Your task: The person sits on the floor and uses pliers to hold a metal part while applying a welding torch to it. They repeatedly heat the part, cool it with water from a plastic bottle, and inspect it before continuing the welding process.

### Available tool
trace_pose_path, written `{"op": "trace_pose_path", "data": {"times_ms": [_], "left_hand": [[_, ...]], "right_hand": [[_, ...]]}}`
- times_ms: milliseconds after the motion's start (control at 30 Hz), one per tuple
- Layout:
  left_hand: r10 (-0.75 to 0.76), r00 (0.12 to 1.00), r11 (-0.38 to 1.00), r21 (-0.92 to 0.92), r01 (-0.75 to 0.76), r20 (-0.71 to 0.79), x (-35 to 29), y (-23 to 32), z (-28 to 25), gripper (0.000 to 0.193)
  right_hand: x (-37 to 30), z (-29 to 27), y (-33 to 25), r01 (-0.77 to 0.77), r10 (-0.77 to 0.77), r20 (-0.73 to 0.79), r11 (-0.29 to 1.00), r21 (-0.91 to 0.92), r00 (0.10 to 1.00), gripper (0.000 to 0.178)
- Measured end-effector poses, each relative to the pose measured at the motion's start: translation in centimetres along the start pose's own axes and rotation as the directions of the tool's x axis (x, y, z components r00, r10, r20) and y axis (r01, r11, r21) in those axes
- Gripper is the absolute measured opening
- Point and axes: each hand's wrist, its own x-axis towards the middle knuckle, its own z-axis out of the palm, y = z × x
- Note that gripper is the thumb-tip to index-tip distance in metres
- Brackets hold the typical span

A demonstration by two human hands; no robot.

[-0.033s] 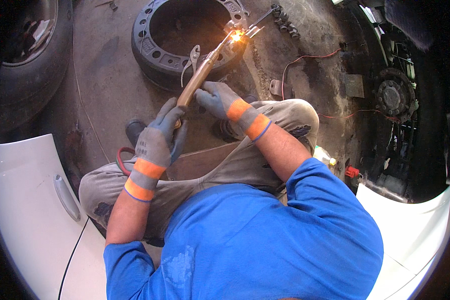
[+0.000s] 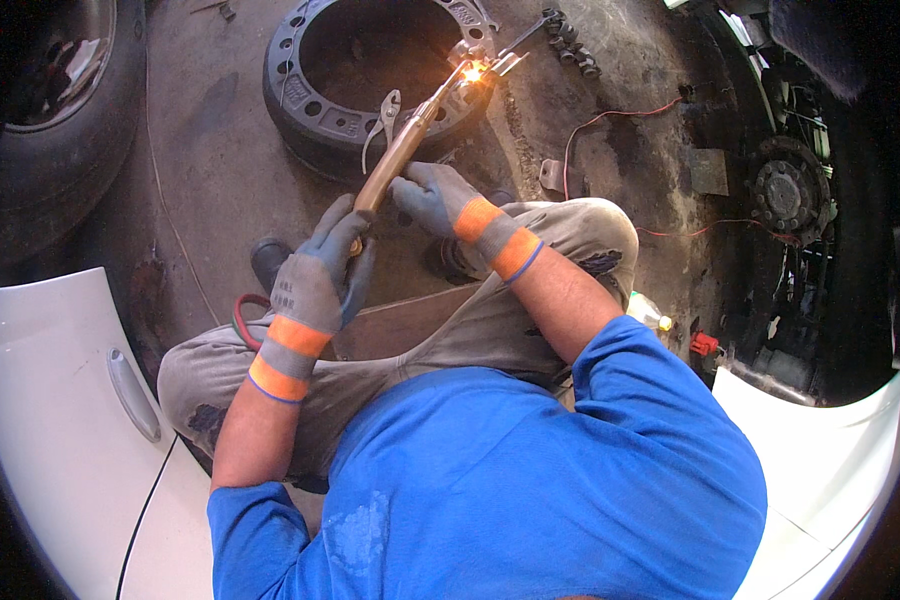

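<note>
A brass-coloured cutting torch (image 2: 400, 155) slants up and away from me, its tip at a bright orange glow on the drum's right rim. My left hand (image 2: 320, 250), in a grey-blue glove with orange bands, is closed round its rear end, by a brass valve knob (image 2: 356, 246). Farther up, my right hand (image 2: 435, 198), gloved alike, is closed against the handle's right side. The heavy brake drum (image 2: 288, 90) lies flat on the floor; pliers (image 2: 388, 112) rest on its near rim. A small metal piece (image 2: 462, 50) sits by the glow, its details lost in glare.
Red and green hoses (image 2: 242, 322) run beside my left knee. A large tyre (image 2: 90, 160) stands at left, and white vehicle panels (image 2: 55, 360) flank me. Dark metal parts (image 2: 570, 50), a red wire (image 2: 610, 114), a bottle (image 2: 650, 311) and a wheel hub (image 2: 790, 190) are at right.
</note>
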Motion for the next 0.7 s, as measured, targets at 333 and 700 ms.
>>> {"op": "trace_pose_path", "data": {"times_ms": [333,700], "left_hand": [[-0.06,0.998,0.997,-0.044,0.06,0.004,-0.1,-0.3,0.0,0.029],[0.146,0.972,0.988,-0.019,-0.152,-0.182,-0.7,1.3,-2.1,0.034]], "right_hand": [[-0.1,-0.3,-0.8,0.023,-0.023,0.006,1.0,-0.007,1.0,0.044],[-2.7,-1.9,-5.4,0.328,-0.311,-0.111,0.84,0.433,0.944,0.033]]}}
